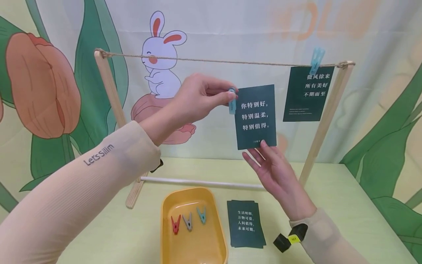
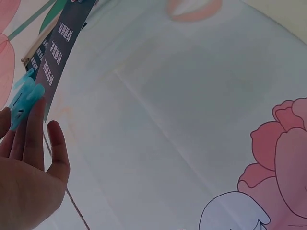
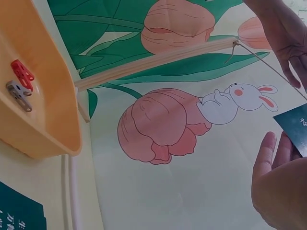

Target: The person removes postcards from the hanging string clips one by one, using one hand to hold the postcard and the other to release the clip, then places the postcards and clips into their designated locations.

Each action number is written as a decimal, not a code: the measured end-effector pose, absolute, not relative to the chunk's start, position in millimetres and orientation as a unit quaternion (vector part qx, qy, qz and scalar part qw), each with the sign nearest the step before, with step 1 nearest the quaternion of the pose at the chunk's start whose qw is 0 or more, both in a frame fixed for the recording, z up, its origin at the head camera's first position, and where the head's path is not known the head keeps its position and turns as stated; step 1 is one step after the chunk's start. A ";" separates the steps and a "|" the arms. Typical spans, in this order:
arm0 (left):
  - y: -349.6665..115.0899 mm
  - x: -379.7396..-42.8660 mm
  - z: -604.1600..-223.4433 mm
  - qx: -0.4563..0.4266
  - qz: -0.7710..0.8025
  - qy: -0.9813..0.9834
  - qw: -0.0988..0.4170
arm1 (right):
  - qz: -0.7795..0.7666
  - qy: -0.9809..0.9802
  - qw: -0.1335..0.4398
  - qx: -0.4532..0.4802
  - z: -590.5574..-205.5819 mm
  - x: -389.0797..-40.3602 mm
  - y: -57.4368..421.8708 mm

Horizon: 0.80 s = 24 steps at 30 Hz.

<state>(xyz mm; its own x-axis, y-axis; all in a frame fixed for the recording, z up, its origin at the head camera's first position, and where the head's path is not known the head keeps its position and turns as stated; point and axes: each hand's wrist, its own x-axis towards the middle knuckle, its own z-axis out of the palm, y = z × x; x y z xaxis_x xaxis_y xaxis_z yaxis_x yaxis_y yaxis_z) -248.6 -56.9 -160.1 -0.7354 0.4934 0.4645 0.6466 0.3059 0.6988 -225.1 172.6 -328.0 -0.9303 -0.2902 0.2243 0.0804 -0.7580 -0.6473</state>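
Between thumb and fingers, my left hand point(image 1: 201, 95) pinches a light blue clothespin point(image 1: 232, 102) at the upper left edge of a dark green card point(image 1: 255, 128) printed with white characters. My right hand point(image 1: 277, 168) holds that card by its lower edge, thumb in front and fingers behind. The card is upright, below a twine line point(image 1: 197, 59) strung across a wooden frame point(image 1: 324, 128). In the left wrist view the blue clothespin point(image 2: 25, 100) overlaps the card's edge. Another dark green card point(image 1: 301, 106) hangs at the right end of the twine under a blue clothespin point(image 1: 317, 60).
A yellow tray point(image 1: 219, 223) on the table holds a red clothespin point(image 1: 176, 224), a grey one and a teal one. Right of it lies a stack of dark green cards point(image 1: 245, 223). The frame's white lower bar point(image 1: 204, 182) runs behind the tray. A printed backdrop stands behind.
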 end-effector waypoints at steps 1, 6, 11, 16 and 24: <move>-59.0 -247.4 -161.7 -0.351 -0.472 -0.805 0.079 | -0.924 0.334 0.103 -0.156 -329.4 -223.9 172.2; -66.6 -240.8 -169.5 -0.324 -0.484 -0.810 0.066 | -0.921 0.343 0.114 -0.147 -336.8 -218.7 170.9; -69.6 -233.8 -174.9 -0.285 -0.478 -0.828 0.068 | -0.915 0.357 0.124 -0.139 -343.9 -214.5 170.2; -72.8 -228.6 -180.5 -0.253 -0.478 -0.838 0.067 | -0.914 0.366 0.129 -0.120 -350.4 -210.3 170.1; -82.4 -227.9 -193.6 -0.235 -0.459 -0.854 0.072 | -0.910 0.382 0.127 -0.095 -362.3 -203.1 170.9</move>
